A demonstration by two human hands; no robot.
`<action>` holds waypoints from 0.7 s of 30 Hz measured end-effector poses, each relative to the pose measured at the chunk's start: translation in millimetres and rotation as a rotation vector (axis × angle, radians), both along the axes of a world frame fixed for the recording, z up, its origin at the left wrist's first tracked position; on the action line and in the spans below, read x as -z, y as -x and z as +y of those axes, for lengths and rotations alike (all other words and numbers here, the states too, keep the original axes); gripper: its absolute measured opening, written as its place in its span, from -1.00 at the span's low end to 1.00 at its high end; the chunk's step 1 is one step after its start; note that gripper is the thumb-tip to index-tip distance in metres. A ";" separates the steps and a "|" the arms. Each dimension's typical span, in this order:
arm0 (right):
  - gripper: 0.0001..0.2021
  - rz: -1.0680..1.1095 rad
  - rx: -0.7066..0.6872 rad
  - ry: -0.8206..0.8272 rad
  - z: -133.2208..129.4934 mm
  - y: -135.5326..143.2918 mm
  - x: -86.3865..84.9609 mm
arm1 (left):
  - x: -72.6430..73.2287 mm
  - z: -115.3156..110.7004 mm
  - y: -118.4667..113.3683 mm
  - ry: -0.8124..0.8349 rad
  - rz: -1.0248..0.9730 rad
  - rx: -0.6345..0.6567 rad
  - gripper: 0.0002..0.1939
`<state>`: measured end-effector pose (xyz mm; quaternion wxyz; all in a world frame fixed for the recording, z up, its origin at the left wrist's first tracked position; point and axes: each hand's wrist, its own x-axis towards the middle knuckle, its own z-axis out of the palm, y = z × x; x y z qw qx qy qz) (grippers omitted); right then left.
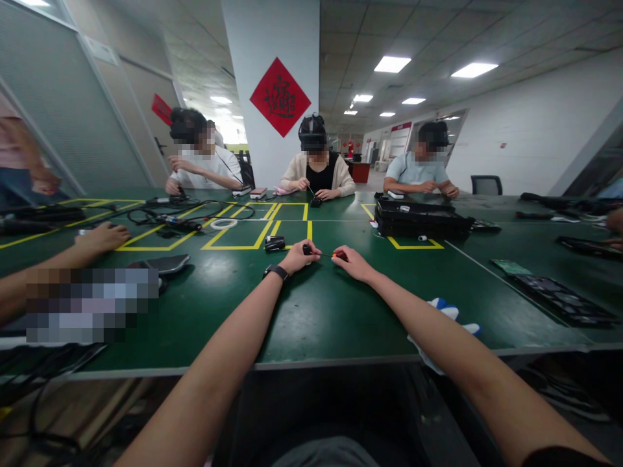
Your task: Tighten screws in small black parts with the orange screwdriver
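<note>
My left hand [296,258], with a dark watch on its wrist, is closed around a small black part [306,249] just above the green table. Facing it, my right hand [354,263] grips a screwdriver [340,256] by its black and orange handle. The thin shaft runs left toward the black part; whether its tip touches is too small to tell. Left of my left hand, a black cylindrical piece [275,243] lies on the table. Under my right forearm is a white and blue glove [444,309].
Yellow tape outlines mark the green table [219,311]. A black case [423,219] stands at right, with a circuit board [559,292] nearer. Cables [180,217] and a white tape ring [222,224] lie left. Another person's hand [103,238] rests at left; several people sit opposite.
</note>
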<state>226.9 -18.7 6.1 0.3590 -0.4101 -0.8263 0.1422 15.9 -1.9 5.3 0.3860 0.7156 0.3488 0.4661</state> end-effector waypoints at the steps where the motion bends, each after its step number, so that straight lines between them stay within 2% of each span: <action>1: -0.78 -0.025 -0.003 -0.007 1.0 0.0 -0.5 | 0.1 0.0 -0.2 0.006 -0.005 0.004 -0.74; 4: -0.74 -0.084 -0.032 -0.042 3.2 -0.8 -1.3 | 0.1 0.3 -0.5 0.002 -0.017 0.002 -0.75; 7: -0.87 -0.010 -0.028 -0.054 1.8 -1.8 -0.1 | 0.7 1.5 -0.3 -0.012 -0.010 -0.011 -0.74; 11: -0.78 0.053 -0.029 -0.029 -0.2 -1.5 1.4 | 2.0 3.1 0.0 -0.027 -0.010 0.005 -0.74; 14: -0.81 -0.003 -0.031 -0.043 2.1 -0.7 0.3 | 2.6 2.9 -0.4 -0.041 -0.012 -0.009 -0.75; 17: -0.73 -0.080 -0.026 -0.061 4.5 -0.8 -0.6 | 2.7 2.4 -0.9 -0.040 0.004 -0.037 -0.76; 21: -0.84 -0.027 -0.011 -0.077 3.8 -2.3 2.1 | 2.4 1.7 -1.5 -0.045 0.010 -0.057 -0.77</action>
